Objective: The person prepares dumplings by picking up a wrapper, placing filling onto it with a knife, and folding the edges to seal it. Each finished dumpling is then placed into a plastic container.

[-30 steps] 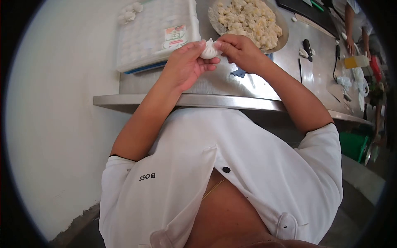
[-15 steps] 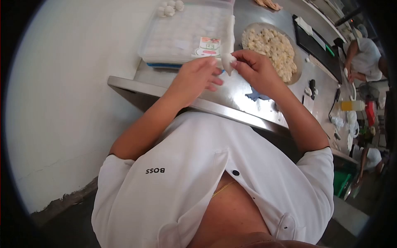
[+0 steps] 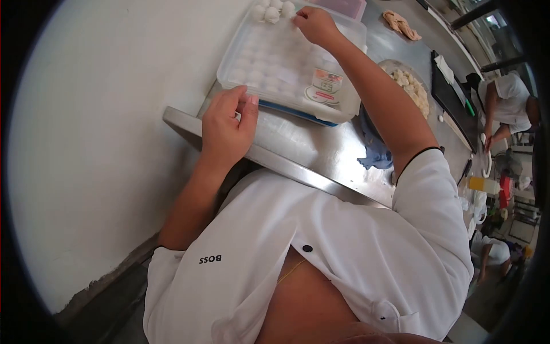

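My right hand [image 3: 316, 26] is over the far part of a translucent lidded plastic box [image 3: 235, 71], fingers pinched together. Whatever is between those fingertips, if anything, is hidden. Just left of them, several round white dough balls [image 3: 271, 15] rest in a cluster on the lid. Through the plastic, rows of similar pale balls show. My left hand [image 3: 226, 123] hovers by the box's near left corner, fingers bent and thumb apart, with nothing visible in it.
Right of the box, partly behind my right forearm, is a bowl of pale chunks [image 3: 415, 89]. A blue cloth [image 3: 375, 153] lies on the steel table [image 3: 286, 132]. Farther right are a black board [image 3: 452, 103] with a green-handled knife and a co-worker [image 3: 507, 100]. A wall [image 3: 114, 114] bounds the left.
My hands were together at a white dough piece by the box's right edge. Since then the right has reached far over the lid, and the left has drawn back leftward. The view has shifted.
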